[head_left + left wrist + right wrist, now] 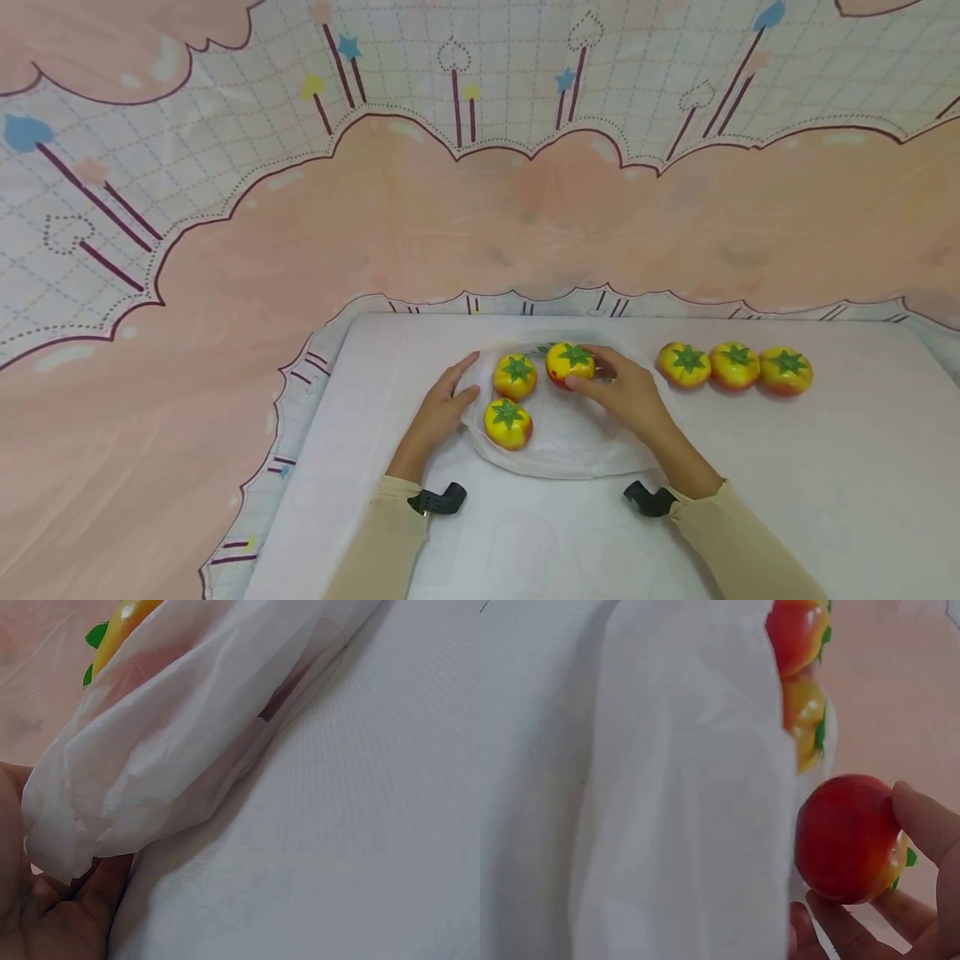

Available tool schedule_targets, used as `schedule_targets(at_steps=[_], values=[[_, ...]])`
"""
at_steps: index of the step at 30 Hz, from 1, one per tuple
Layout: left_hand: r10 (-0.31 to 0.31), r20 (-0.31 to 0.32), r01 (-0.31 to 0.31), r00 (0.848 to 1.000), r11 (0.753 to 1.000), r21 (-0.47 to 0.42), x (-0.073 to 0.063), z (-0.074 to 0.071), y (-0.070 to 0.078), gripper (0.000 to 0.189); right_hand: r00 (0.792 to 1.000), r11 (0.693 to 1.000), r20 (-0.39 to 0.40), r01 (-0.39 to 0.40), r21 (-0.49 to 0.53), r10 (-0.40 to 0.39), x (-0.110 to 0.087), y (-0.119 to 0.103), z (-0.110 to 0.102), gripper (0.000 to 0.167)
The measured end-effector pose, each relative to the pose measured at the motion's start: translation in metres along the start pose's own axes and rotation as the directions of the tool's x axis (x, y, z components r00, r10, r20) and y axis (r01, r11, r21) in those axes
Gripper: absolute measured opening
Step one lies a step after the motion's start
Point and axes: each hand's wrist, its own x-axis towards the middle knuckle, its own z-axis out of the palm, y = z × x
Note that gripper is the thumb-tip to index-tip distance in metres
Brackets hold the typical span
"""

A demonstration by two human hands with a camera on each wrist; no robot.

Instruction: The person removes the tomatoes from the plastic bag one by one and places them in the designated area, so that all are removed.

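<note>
Yellow-and-red round fruit w/ a green star-shaped top sits btwn thumb and fingertips of a person's R hand, gripped from its R side, over the far part of a thin, crinkled white plastic sheet; whether its base touches the sheet, can't tell. L hand is at the sheet's L edge, thumb and index finger extended and apart; the other fingers are partly hidden by plastic. Just L of the held fruit, 2 matching yellow-red fruits rest on the sheet, one nearer the person, the pair about touching. Farther out, R of the sheet, a side-by-side row of 3 more green-topped fruits stands on a white-covered table, neighbors touching. Both wrists wear black curved bands by beige long sleeves. Bkgd: peach-and-white fabric backdrop, printed w/ scalloped outlines, dark sticks, blue and yellow shapes.
</note>
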Motion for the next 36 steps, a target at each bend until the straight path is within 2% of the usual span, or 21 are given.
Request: schedule_targets(at_steps=[6,13,23,36], values=[[0.015,0.005,-0.015,1.000,1.000,0.003,0.001,-0.001,-0.001,0.054,1.000,0.999,-0.013,0.026,0.024,-0.026,-0.006,-0.003,-0.009,0.073],[0.015,0.000,-0.015,1.000,1.000,0.002,0.001,-0.002,-0.001,0.055,1.000,0.998,-0.002,-0.001,0.057,0.001,-0.015,-0.003,-0.021,0.078],[-0.003,0.004,0.003,1.000,1.000,-0.001,0.002,0.000,0.001,0.054,1.000,1.000,-0.015,-0.003,0.018,0.003,-0.031,0.000,-0.046,0.081],[-0.006,0.004,0.006,1.000,1.000,0.003,0.002,0.000,0.002,0.054,0.999,1.000,-0.042,0.009,0.013,-0.009,-0.035,0.007,-0.057,0.079]])
